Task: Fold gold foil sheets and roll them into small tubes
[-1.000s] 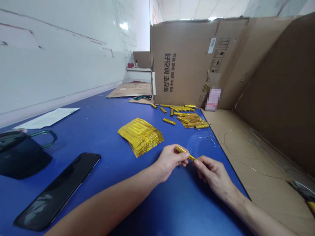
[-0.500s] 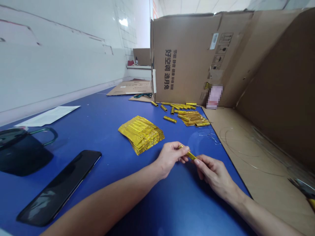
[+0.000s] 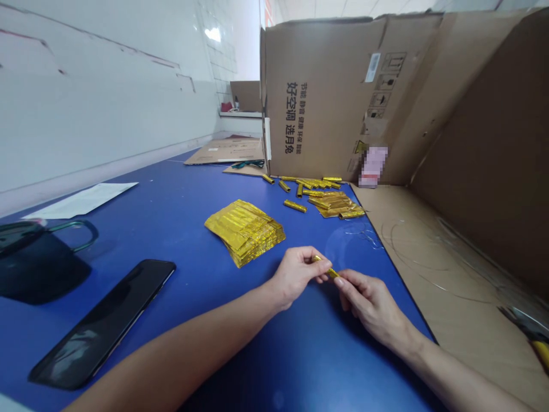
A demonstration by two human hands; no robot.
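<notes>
A thin gold foil tube (image 3: 333, 273) is pinched between both hands above the blue table. My left hand (image 3: 300, 272) has its thumb and fingers closed on the upper left end. The lower right end sits between the thumb and fingertips of my right hand (image 3: 364, 297). Left of the hands lies a fanned stack of flat gold foil pieces (image 3: 245, 232). Farther back, several rolled gold tubes (image 3: 295, 206) are scattered, some resting on a flat gold sheet pile (image 3: 341, 201) near the table's right edge.
A black phone (image 3: 103, 326), a dark mug (image 3: 43, 263) and a white paper (image 3: 81, 200) occupy the left side. A large cardboard box (image 3: 326, 97) stands behind. Loose thin wire (image 3: 454, 293) and yellow-handled pliers (image 3: 525, 329) lie on the cardboard at right.
My right hand has shifted slightly left toward my left hand, so less of the tube shows between them. Both hands keep their hold; the view has moved slightly.
</notes>
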